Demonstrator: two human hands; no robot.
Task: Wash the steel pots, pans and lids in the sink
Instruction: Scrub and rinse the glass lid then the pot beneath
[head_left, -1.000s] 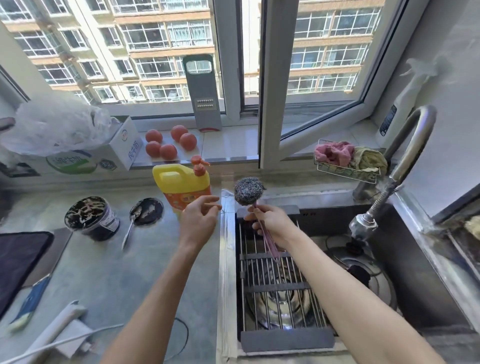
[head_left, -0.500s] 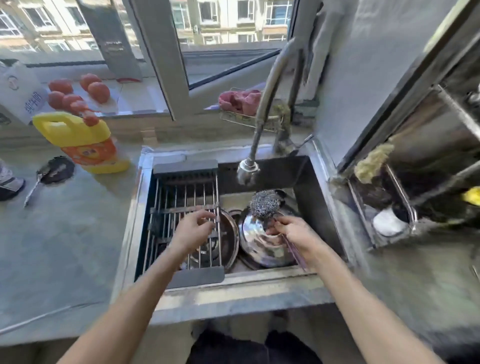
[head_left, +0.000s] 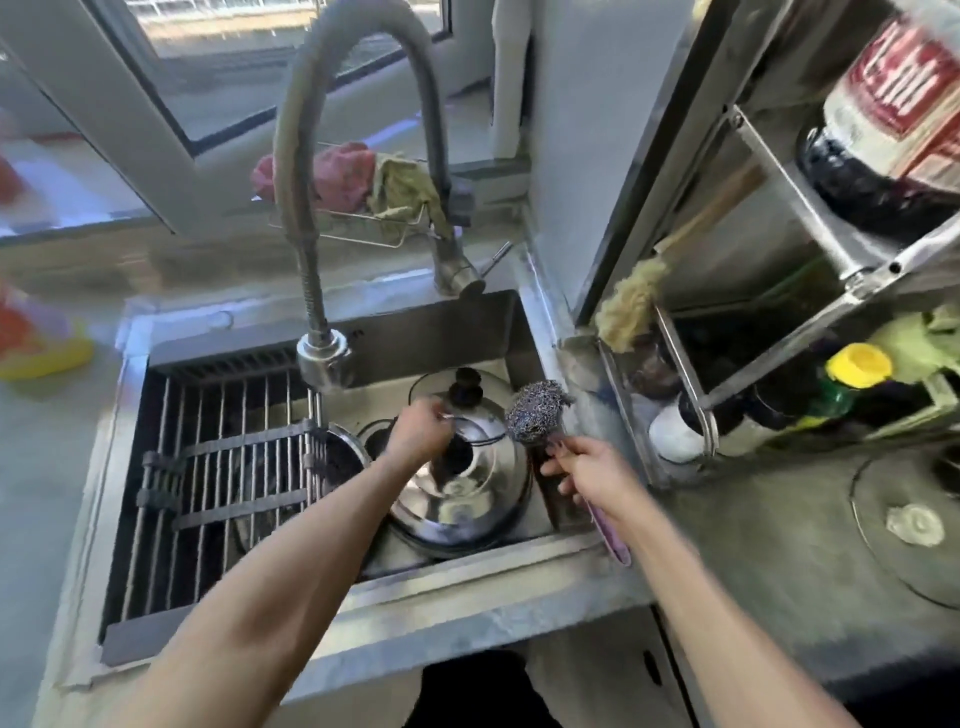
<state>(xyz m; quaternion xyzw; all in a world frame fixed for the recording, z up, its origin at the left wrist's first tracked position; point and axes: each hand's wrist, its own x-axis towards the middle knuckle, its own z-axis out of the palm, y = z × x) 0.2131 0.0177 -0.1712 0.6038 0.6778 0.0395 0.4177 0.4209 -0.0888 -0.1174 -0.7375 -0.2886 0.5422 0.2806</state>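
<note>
A shiny steel lid (head_left: 467, 493) with a black knob (head_left: 457, 453) lies in the right half of the sink (head_left: 447, 322). Behind it rests a second lid (head_left: 485, 384) with its own dark knob. My left hand (head_left: 421, 428) is down over the front lid, fingers curled close to its knob; the blur hides whether they hold it. My right hand (head_left: 587, 470) grips the pink handle of a steel-wool scrubber (head_left: 535, 410), whose wire ball hangs just right of the lid. Another steel pot (head_left: 343, 457) shows partly under the rack.
A wire rack (head_left: 223, 467) covers the sink's left half. The faucet head (head_left: 324, 356) hangs over the sink's middle. A basket of cloths (head_left: 358, 192) stands on the sill, a yellow detergent bottle (head_left: 41, 343) at far left, a shelf of bottles (head_left: 831, 364) at right.
My view has swung right and closer to the sink. My left hand moved off the rack onto the front lid. The scrubber stays in my right hand, now beside the lid.
</note>
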